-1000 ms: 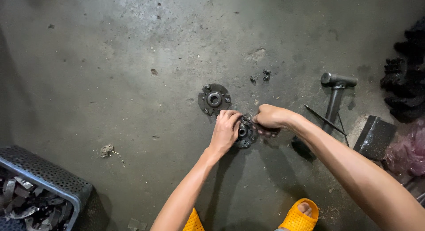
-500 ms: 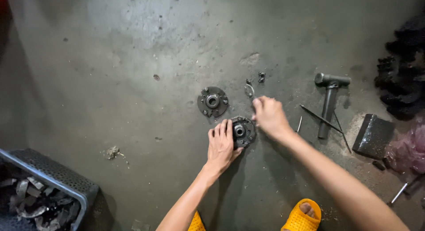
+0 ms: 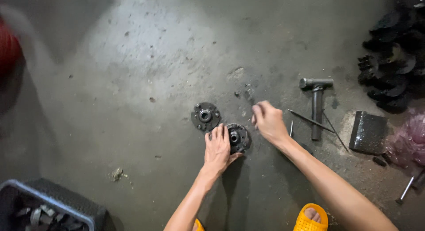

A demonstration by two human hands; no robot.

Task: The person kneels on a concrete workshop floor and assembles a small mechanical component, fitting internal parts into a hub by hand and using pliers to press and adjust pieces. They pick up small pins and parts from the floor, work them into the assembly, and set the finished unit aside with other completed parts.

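Two dark, round metal hubs (image 3: 238, 138) look greasy and matt; the grey concrete floor (image 3: 133, 80) is rough, stained and pitted.

Right hand (image 3: 268, 121) off the near flanged hub (image 3: 238, 138), now lifted, fingers curled, just beside it.

Pink plastic bag (image 3: 409, 140) at far right edge

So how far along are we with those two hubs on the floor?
Looks done: one hub lies apart on the floor, untouched. In hand: the left hand steadies the second hub, while the right hand hangs just beside it, fingers pinched; what they hold is too small to tell. Left: the hammer and rods lie unused nearby.
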